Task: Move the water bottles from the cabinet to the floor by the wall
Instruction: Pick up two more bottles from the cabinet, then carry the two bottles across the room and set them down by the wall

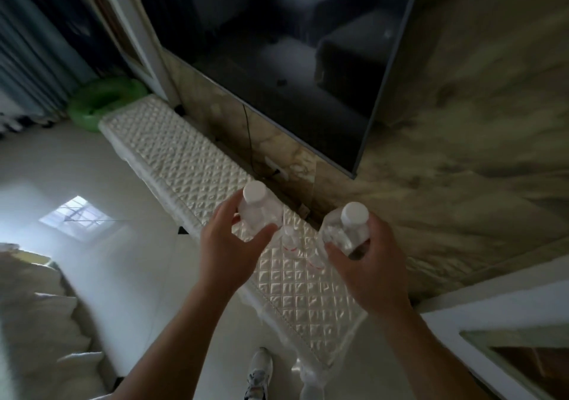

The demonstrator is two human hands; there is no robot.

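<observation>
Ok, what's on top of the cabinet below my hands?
Two small bottles stand on its quilted cover; whatever lies under your left hand and right hand is hidden.

Left hand [229, 245] and right hand [369, 264] raised, fingers [334, 250] curled.

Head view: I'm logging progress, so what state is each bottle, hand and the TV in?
Left bottle: capped, gripped by left hand.
Right bottle: capped, gripped by right hand.
Two standing bottles: upright on cabinet, between the hands.
TV: screen dark.
</observation>
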